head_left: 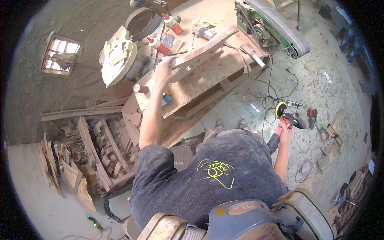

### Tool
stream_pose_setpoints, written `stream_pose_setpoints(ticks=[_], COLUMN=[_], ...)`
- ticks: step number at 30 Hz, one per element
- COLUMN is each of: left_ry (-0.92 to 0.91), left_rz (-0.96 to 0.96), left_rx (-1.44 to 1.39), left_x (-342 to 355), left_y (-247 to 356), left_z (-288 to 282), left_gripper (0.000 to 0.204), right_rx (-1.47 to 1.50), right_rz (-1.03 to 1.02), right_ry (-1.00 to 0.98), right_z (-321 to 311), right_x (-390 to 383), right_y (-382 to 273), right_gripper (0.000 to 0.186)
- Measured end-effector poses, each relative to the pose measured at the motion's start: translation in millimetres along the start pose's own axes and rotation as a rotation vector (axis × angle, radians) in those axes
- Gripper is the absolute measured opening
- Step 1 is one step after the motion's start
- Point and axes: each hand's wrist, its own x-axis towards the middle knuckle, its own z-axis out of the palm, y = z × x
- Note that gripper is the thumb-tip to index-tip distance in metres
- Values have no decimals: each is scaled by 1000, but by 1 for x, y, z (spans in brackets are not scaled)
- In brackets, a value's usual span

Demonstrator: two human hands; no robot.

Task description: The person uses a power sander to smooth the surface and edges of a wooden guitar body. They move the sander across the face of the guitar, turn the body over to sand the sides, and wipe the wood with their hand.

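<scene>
My left hand reaches up to the workbench, its fingers wrapped over the near end of a long curved wooden piece. That piece lies along the bench top, its far end rising toward the belt sander. Out to my right side, my right hand grips a red and black handheld power sander. Its round pad has a yellow rim and is held away from the wood. Whether the pad is spinning, I cannot tell.
Two red-and-white glue bottles and a drill lie beyond the wooden piece. A green belt sander stands at the bench's far end. Black cables tangle on the floor. Wood offcuts fill a bin at left.
</scene>
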Motion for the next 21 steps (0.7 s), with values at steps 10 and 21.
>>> stream_pose_setpoints(ticks=[10,21], left_ry=[50,-48], left_rz=[161,204], left_rx=[539,476], left_x=[45,49], left_y=[47,78], left_z=[67,96], left_gripper=[15,14], right_rx=[-22,40], right_rz=[33,70], right_ry=[-122,-67], right_z=[15,3], right_x=[14,28], right_y=[-10,-12], right_gripper=[36,33])
